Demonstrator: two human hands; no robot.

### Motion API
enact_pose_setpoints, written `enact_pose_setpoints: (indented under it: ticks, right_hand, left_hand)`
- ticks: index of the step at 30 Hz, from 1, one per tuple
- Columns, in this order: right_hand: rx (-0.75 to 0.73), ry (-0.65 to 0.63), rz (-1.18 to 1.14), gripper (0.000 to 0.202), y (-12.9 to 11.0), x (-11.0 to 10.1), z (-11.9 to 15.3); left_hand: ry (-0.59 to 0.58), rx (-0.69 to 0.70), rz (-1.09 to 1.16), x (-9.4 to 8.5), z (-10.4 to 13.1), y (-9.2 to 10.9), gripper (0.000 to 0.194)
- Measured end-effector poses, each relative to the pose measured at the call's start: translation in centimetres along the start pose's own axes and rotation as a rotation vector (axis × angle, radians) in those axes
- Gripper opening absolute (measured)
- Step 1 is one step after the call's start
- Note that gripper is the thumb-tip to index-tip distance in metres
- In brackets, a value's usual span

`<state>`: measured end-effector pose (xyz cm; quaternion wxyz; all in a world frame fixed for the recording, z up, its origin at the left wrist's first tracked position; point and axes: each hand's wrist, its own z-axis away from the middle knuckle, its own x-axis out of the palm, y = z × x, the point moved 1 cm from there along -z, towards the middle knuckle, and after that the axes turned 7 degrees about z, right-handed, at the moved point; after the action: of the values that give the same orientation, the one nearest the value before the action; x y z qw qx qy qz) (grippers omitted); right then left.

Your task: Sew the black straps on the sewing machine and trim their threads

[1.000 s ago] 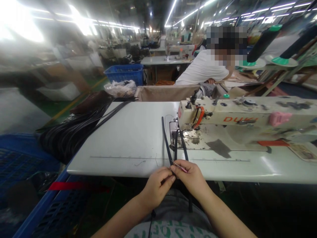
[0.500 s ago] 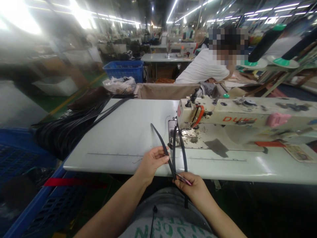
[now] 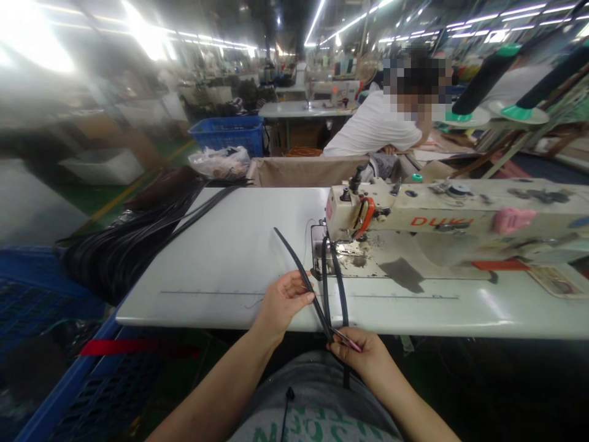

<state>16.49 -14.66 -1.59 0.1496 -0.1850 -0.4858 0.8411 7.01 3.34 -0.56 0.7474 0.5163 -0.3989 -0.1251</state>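
A narrow black strap point(image 3: 291, 254) runs from the tabletop towards my body, its free end lying left of the sewing machine point(image 3: 391, 212). My left hand point(image 3: 286, 304) pinches this strap between thumb and fingers, just above the table's front part. Lower and to the right, my right hand point(image 3: 358, 351) is closed on the strap near the table edge. It also holds a slim metal tool with a pink handle point(image 3: 353, 345), whose exact kind is unclear. Two lengths of black strap point(image 3: 341, 287) lead up to the machine's needle area.
A bundle of black straps point(image 3: 105, 245) hangs over the left end of the white table point(image 3: 221, 245). Blue crates point(image 3: 92, 380) stand at the lower left. Behind the table are a fabric-lined bin point(image 3: 299, 170), a blue basket point(image 3: 225, 135) and a leaning co-worker point(image 3: 368, 126).
My right hand has shifted slightly down and to the right with the pink-handled tool. My left hand keeps its pinch on the strap. The view has swung slightly.
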Motion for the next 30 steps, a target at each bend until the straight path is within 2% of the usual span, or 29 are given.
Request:
enact_pose_setpoints:
  ticks: [14, 23, 30]
  right_hand:
    - [-0.042, -0.053, -0.008, 0.036, 2.2, -1.3, -0.3]
    - [-0.036, -0.013, 0.234, 0.024, -0.4, -2.2, 0.6]
    - [-0.068, -0.01, 0.357, 0.019, -0.4, -3.7, 0.6]
  left_hand:
    - [0.062, -0.037, 0.012, 0.4, -0.1, 0.0, 0.044]
    - [0.066, -0.08, 0.022, 0.4, 0.2, -0.5, 0.042]
    - [0.042, -0.069, -0.014, 0.5, 0.6, -0.8, 0.033]
